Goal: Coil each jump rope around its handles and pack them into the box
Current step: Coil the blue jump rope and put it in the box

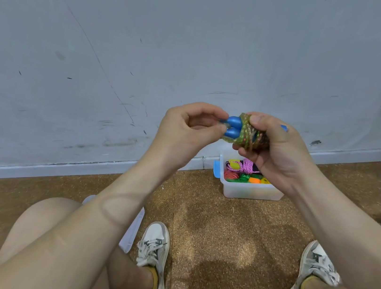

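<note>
Just above frame centre, the right hand [270, 149] hides most of the 2 blue handles [232, 127]: its fingers curl round the greenish rope [250, 133] coiled on them, and only the rounded ends and a blue tip past the knuckles show. The left hand [186, 129] pinches at those rounded ends, blurred there. Below, right of centre, the box [249, 192] sits on the floor [220, 235] by the wall [126, 35], its right side covered by the right wrist [288, 178]. Inside lie a pink coil [245, 166] on top and red, green, orange and yellow ones beneath. A white lid-like piece [133, 232] at lower centre is half hidden by the left forearm [111, 206]
</note>
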A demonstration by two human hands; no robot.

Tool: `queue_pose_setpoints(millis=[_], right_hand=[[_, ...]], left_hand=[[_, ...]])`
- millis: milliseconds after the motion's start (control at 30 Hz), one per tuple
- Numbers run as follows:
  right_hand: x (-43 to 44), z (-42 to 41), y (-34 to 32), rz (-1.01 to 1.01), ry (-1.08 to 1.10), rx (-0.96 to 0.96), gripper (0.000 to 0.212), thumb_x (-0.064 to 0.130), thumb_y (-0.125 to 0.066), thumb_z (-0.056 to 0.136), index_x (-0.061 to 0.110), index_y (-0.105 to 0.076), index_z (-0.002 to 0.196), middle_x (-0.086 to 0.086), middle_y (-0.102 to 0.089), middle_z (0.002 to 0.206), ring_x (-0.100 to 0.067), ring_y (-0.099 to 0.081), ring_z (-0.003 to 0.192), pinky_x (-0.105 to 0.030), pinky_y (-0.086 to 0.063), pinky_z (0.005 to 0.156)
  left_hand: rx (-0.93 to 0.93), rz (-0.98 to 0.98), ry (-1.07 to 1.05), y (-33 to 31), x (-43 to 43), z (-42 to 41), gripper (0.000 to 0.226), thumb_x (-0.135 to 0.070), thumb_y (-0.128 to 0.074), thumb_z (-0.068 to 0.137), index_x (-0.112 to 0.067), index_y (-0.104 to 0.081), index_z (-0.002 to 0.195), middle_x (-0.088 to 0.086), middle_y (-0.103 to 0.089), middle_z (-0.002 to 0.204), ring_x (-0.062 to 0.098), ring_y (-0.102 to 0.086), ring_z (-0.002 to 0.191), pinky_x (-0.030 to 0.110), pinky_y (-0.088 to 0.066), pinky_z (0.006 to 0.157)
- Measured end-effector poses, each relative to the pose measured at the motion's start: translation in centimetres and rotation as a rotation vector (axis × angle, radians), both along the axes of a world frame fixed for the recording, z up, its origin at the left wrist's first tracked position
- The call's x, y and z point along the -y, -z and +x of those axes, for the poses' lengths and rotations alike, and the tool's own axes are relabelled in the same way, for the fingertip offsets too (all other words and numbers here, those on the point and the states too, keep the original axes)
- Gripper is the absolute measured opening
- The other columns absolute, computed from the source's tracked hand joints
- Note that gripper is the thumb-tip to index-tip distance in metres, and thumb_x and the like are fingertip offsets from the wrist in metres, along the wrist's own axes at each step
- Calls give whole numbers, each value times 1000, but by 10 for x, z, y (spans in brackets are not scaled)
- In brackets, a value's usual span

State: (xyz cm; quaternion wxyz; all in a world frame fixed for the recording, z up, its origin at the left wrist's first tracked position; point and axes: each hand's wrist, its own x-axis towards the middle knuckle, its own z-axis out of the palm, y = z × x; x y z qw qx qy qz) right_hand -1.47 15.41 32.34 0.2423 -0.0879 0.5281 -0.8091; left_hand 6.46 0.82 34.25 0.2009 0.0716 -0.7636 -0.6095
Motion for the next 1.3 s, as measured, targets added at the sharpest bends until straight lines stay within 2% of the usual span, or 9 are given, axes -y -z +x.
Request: queue_pose_setpoints(millis=[167,333,433,567,700,1000,1133,1233,1300], right_hand=[[0,-1,1,46,49,-94,8,6,-60,88,9,-67,84,-12,-66,75,-24,-65,62,-26,-52,51],[7,3,8,102,95,-184,9,8,-73,81,14,-73,88,-9,-68,86,-21,-68,77,-34,-58,66],[13,10,14,366,266,-586,20,16,-77,76,19,-73,95,2,-71,88,-12,-66,81,-26,-54,77],[12,9,28,679,392,-1413,25,17,-69,84,9,-68,108,-6,-66,106,-25,-62,91,-33,-49,78],[9,8,30,697,408,-1452,29,21,-67,87,11,-66,114,-6,-66,113,-28,-63,93,-37,-50,79],[8,14,12,598,-216,-157,45,62,-47,88,23,-60,107,-3,-63,93,-15,-60,76,-34,-58,62],[10,11,21,773,133,-564,48,67,-37,89,22,-54,86,4,-63,80,-22,-57,73,-38,-48,69],[3,7,17,1205,325,-1108,54,69,-24,86,22,-48,97,-6,-59,80,-35,-53,74,-36,-30,58],[1,7,15,1239,332,-1160,55,67,-22,86,22,-49,104,-9,-62,85,-36,-58,81,-35,-28,59]], left_hand=[[31,-167,-121,4,-9,-4,6,-8,-73,80,-14,-73,80,-3,-71,77,7,-65,74,24,-54,74],[-84,-976,-347,22,1,-16,11,-19,-59,89,-11,-66,86,6,-53,96,26,-50,94,34,-37,73],[139,-1175,-343,26,-3,-20,23,-24,-45,97,-9,-62,93,11,-53,97,32,-48,93,37,-31,68],[423,-228,-121,19,-13,-26,28,-16,-38,98,-12,-52,75,3,-50,71,19,-44,67,31,-32,60],[427,517,43,16,-13,-24,29,-14,-35,99,-11,-52,76,1,-46,59,12,-41,51,22,-29,52],[131,-429,-126,37,-13,-22,16,-17,-42,99,-9,-54,91,4,-64,80,21,-65,74,42,-54,72],[41,-415,-131,36,-19,-24,21,-20,-43,99,-9,-53,84,0,-58,68,23,-57,64,41,-49,63],[115,17,-101,32,-30,-26,26,-12,-38,99,-4,-52,80,3,-48,58,19,-42,51,29,-37,51],[201,303,-27,32,-34,-27,27,-5,-33,96,-6,-49,74,3,-43,54,15,-36,46,24,-29,46]])
